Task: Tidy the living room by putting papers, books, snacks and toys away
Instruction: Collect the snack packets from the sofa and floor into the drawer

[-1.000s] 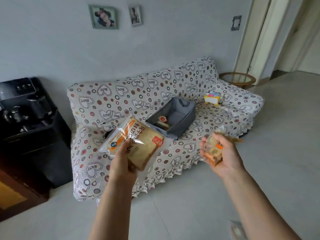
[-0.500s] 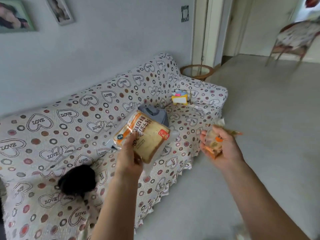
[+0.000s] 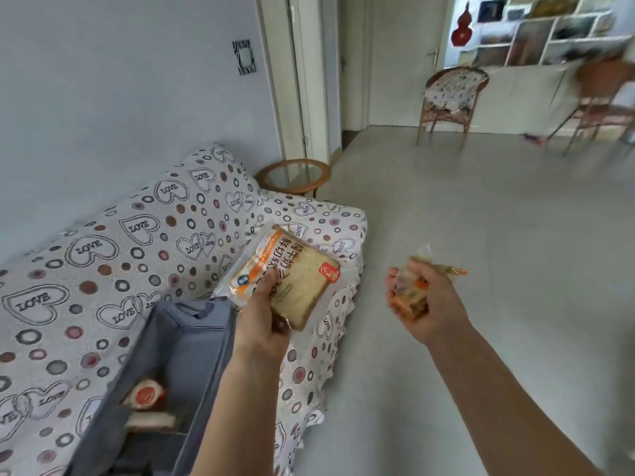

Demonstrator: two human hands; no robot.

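My left hand (image 3: 263,324) grips a clear bag of sliced bread (image 3: 292,280) with orange print, held over the sofa seat just beyond the far right corner of a grey fabric storage box (image 3: 192,352). Inside the box lie a round wrapped snack (image 3: 146,395) with an orange label and another flat packet (image 3: 151,420). My right hand (image 3: 429,304) is closed around a small orange-and-clear snack packet (image 3: 410,297), held over the floor to the right of the sofa.
The sofa (image 3: 103,269) wears a white cover with hearts and circles. A round glass-topped side table (image 3: 293,175) stands behind its right arm. A wicker chair (image 3: 450,97) and a second chair (image 3: 604,94) stand far across the grey floor.
My view has swung right and come closer to the sofa. The grey box now lies below my left hand at the lower left. Both hands keep their packets.
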